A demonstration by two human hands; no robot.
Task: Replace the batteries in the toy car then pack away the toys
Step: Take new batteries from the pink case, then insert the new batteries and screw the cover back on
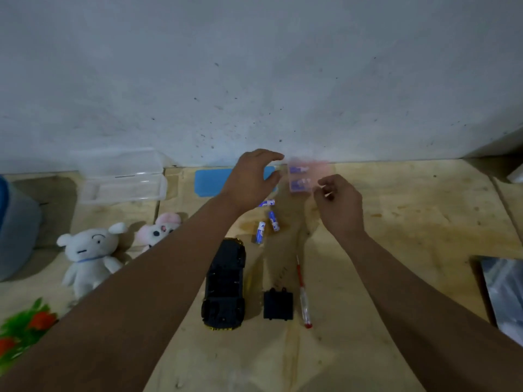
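Head view: car (225,284) lies belly-up, long axis running away from me. Three loose batteries (272,220) beyond it. Left hand (250,179) spread and holding nothing; right hand (339,203) curled, can't tell if it's pinching anything.

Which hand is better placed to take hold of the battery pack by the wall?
Probably the right hand: it hangs just beside the blurred battery pack, fingers curled and apparently empty. The left hand hovers open on the pack's other side, slightly farther.

The black toy car (225,285) lies upside down on the counter (396,222), its battery cover (278,305) off beside it. Three blue-white batteries (270,220) lie loose beyond. Two plush toys (90,257) lie left, near a clear box (123,176).
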